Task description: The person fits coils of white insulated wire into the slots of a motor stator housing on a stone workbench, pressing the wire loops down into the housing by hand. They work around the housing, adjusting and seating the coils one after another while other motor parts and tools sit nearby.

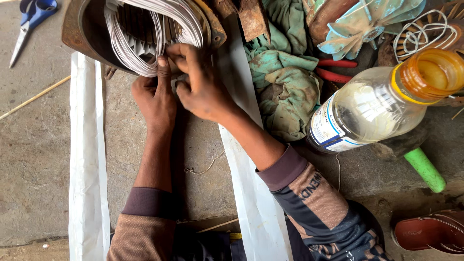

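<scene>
Head view: white wire coil lies under both hands' fingertips.

Scissors lie left of the stator, bottle right.

A pair of blue-handled scissors lies at the far left on the concrete floor. Two white strips run near to far. A greenish rag lies crumpled right of centre, just beside a clear plastic bottle on its side. A pale blue fan blade lies far right, red pliers under it. A green handle and a brown sandal lie near right.
</scene>
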`<state>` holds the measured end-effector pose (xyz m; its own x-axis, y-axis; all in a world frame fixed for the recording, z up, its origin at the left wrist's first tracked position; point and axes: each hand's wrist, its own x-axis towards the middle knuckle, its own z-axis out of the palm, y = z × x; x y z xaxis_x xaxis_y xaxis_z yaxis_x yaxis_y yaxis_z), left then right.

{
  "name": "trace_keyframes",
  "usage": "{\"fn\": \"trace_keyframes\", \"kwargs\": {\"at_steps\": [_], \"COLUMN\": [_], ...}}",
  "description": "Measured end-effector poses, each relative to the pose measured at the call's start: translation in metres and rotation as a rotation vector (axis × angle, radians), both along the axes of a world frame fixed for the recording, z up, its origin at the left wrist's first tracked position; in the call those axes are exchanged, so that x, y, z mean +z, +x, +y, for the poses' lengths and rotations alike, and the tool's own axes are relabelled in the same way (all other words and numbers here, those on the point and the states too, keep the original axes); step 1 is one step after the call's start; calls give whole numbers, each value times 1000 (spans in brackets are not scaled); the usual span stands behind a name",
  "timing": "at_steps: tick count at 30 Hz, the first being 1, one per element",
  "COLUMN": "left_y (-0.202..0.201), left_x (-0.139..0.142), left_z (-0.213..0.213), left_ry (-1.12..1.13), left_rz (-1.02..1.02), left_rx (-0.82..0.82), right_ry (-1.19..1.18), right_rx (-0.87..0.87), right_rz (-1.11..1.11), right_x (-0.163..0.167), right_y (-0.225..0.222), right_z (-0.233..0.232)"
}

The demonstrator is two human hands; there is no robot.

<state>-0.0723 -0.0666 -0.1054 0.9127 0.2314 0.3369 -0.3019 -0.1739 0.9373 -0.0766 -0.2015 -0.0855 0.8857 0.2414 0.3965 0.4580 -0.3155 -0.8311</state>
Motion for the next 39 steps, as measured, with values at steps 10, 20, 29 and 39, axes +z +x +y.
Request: {"fn": "trace_keyframes", "kwargs": {"at_steps": [10, 20, 29, 39], "left_y": [-2, -10, -12, -8], "left_x": [-3, 12, 3, 4], "left_z": [1, 4, 20, 10], "left_ry": [-301, -245, -208, -74], "left_rz": [-67, -100, -41, -117], "left_rx": [-92, -117, -98, -4], "right_ry": [-143, -484, -729, -648], "right_rx": [42, -223, -165, -129], "right_rz": [-295, -373, -246, -119], "right_x": [8, 17, 33, 35], "right_y": [-9, -17, -27, -27], "right_z": [-5, 0, 5, -2]}}
